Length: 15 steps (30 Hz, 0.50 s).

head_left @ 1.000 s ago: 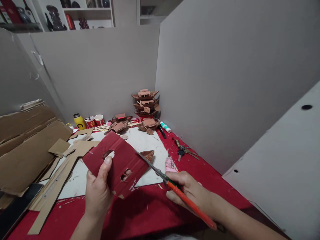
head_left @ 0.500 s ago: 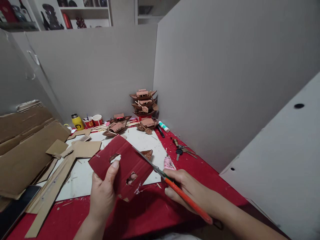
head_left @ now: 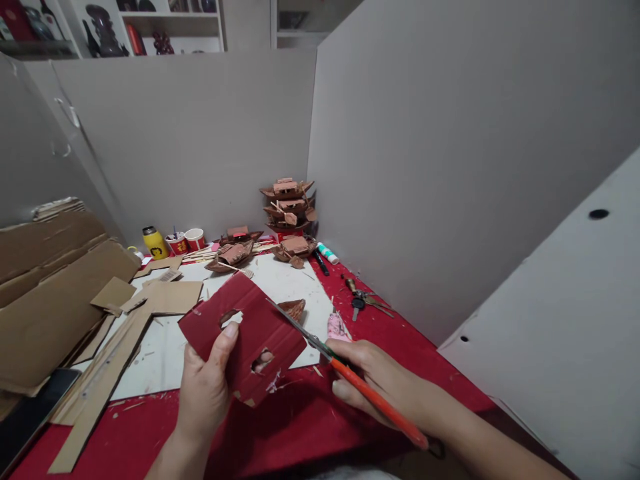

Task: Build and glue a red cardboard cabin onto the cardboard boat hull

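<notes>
My left hand [head_left: 213, 377] grips a piece of dark red cardboard [head_left: 250, 317], thumb on the front face and fingers behind. Two torn holes pierce the cardboard, and a fingertip shows through the lower one. In my right hand [head_left: 377, 373] are scissors [head_left: 370, 393] with an orange-red handle. Their blades lie along the cardboard's upper right edge; whether they bite into it I cannot tell. Partly hidden behind the blades is a small brown boat hull [head_left: 294, 309] on the white board [head_left: 155, 367].
Model boats [head_left: 287, 207] are stacked at the back corner, with more [head_left: 233, 257] before them. Folded cardboard [head_left: 65, 300] and strips [head_left: 100, 387] fill the left. A yellow bottle [head_left: 155, 244] and paper cups [head_left: 195, 239] stand behind. Keys [head_left: 358, 305] lie right, by the grey partition [head_left: 425, 167].
The cardboard has tilted very slightly in my left hand. The scissors have shifted a touch to the right and downward.
</notes>
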Tool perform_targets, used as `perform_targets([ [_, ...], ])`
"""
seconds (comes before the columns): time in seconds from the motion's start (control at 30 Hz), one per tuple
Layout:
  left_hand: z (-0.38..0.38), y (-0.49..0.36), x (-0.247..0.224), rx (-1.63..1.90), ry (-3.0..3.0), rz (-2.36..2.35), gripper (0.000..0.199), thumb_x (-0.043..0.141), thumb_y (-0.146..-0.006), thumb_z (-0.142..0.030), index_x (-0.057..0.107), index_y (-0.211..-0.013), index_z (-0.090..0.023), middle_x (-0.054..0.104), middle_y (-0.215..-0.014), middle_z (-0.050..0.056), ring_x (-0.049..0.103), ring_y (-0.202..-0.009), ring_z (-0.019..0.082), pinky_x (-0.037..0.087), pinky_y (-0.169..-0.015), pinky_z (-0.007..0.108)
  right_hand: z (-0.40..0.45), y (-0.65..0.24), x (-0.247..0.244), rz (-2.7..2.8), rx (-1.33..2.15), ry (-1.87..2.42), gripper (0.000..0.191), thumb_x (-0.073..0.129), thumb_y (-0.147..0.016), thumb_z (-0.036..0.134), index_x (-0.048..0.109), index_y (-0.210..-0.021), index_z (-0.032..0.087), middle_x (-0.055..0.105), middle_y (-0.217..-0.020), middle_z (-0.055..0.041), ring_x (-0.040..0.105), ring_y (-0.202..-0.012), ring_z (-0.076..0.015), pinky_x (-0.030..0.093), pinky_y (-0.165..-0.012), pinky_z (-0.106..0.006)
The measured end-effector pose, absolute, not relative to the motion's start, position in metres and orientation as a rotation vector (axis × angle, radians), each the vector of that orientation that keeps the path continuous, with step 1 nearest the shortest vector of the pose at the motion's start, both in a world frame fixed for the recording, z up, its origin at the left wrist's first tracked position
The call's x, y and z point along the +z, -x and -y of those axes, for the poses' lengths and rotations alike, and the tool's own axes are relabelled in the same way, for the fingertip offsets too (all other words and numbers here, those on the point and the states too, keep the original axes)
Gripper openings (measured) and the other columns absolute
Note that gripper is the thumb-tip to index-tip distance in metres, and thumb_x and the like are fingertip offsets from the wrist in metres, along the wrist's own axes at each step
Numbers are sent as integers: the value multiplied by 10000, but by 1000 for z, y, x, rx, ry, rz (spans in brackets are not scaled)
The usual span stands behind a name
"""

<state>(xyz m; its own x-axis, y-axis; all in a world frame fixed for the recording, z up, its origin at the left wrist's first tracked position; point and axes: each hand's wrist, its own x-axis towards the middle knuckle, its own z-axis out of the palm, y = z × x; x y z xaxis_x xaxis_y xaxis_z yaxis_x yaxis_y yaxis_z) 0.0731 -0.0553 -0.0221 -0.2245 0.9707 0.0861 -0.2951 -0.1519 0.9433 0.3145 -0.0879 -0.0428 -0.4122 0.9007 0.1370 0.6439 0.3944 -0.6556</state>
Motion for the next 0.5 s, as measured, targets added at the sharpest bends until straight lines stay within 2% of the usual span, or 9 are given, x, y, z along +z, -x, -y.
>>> perform_targets([
  [0.1,57,-75,-19,1582,-933,-1018,361,759,-729,-376,697,-1038,-200,755,-1010,36,706,-938,258,567,-847,380,89,-315,-40,2175,726,1279,315,510,-902,497,563,-897,187,568,-773,-27,487,-683,-159,424,-664,-268],
  [0.2,57,-76,-18,1597,-907,-1057,444,785,-685,-384,687,-1072,-190,756,-995,49,705,-948,265,559,-865,386,89,-317,-41,2180,791,1204,363,475,-908,537,568,-911,187,570,-778,-30,484,-691,-164,434,-670,-271],
  [0.37,55,-74,-19,1572,-930,-1105,468,788,-678,-393,678,-1071,-164,751,-996,69,687,-1006,276,531,-923,410,86,-321,-45,2196,881,1141,493,397,-897,658,529,-860,184,536,-756,-16,431,-644,-143,422,-641,-266],
  [0.5,55,-72,-21,1531,-926,-1142,474,786,-685,-397,675,-1084,-168,749,-987,66,691,-977,271,534,-913,433,84,-323,-44,2208,932,1119,561,357,-867,737,478,-813,191,493,-724,-1,381,-609,-129,392,-598,-258],
])
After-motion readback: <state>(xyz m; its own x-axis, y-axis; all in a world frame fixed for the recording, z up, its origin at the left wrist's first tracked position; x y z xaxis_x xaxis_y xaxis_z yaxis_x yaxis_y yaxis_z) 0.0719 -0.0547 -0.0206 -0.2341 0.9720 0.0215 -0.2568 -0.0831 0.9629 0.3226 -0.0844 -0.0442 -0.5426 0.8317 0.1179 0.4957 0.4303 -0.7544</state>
